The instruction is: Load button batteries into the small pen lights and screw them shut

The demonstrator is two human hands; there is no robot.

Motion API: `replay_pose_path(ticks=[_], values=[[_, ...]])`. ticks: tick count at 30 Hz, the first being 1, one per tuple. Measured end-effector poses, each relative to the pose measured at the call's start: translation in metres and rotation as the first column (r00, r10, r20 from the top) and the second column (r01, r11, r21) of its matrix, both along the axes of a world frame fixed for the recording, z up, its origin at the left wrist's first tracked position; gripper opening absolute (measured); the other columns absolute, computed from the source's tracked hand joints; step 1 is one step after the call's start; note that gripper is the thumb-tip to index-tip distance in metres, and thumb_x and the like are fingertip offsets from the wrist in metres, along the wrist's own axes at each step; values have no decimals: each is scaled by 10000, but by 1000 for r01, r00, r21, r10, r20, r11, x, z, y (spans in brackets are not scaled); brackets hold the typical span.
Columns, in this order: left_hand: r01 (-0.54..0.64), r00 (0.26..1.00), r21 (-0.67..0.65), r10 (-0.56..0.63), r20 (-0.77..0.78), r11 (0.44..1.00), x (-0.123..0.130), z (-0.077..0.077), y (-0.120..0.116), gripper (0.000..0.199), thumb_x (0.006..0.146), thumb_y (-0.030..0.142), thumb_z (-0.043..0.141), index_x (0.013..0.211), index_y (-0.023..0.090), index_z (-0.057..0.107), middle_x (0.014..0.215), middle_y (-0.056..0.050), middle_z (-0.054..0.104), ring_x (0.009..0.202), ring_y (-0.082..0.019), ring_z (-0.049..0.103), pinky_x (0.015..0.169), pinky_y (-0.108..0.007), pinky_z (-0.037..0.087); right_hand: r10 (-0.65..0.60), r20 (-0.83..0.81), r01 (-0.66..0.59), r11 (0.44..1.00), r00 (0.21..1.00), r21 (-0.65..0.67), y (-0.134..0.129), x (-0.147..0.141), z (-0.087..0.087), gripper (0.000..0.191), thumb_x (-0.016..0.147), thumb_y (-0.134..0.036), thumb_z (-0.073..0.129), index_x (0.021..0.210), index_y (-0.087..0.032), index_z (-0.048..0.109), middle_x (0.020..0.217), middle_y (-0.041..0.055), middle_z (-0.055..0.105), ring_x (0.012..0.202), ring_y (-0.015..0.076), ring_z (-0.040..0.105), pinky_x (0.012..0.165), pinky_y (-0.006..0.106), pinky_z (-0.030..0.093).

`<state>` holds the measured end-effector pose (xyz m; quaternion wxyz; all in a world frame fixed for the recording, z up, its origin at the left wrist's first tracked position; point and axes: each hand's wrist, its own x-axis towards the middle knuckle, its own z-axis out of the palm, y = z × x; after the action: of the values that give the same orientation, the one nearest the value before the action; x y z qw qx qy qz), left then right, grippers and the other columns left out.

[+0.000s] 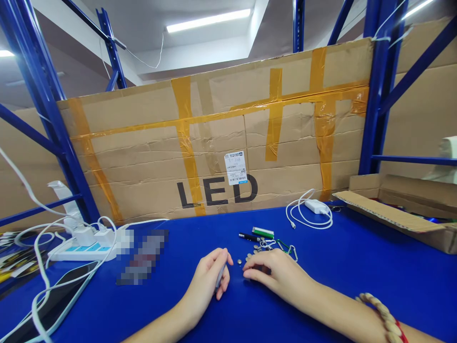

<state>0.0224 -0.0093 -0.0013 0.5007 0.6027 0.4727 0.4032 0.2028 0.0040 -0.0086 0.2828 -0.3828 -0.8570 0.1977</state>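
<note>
My left hand (211, 272) is closed around a slim grey tube (220, 276), mostly covered by the fingers and thumb. To its right, my right hand (273, 271) hovers low over the table with thumb and index fingertips brought together; whatever lies between them is too small to make out. One small round silver button cell (239, 261) lies between the two hands. Just beyond the right hand are several more button cells (257, 248), a black pen-like tube (249, 237), a green and silver cylinder (263, 233), a green carabiner (283, 246) and a silver carabiner (293, 253), partly hidden by that hand.
A white charger with coiled cable (316, 207) lies at the back right, near an open cardboard box (392, 212). On the left are a power strip (82, 252) with trailing white cables and a phone-like dark slab (60, 295). A cardboard wall (150, 166) closes the back.
</note>
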Motion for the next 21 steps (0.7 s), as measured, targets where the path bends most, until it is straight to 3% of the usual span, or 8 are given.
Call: replay_pose_path(ticks=[10,21], values=[[-8,1000,21,9,-17,1000,0,1,-2,608,645,745,451,747,145,451,381,67,418,307,-48,309,360,-162,220,-52,-15,51,996,999,-68,0,0,-2,165,809,-348,585,802,-201,658,706,-19,649,600,107,549,575,195,372],[0,1000,32,1,-24,999,1,0,-1,604,652,742,444,751,146,450,384,65,418,310,-50,314,363,-163,224,-98,41,99,995,994,-30,-3,-1,2,146,777,-367,623,770,-230,675,724,-40,658,600,100,543,570,196,346]])
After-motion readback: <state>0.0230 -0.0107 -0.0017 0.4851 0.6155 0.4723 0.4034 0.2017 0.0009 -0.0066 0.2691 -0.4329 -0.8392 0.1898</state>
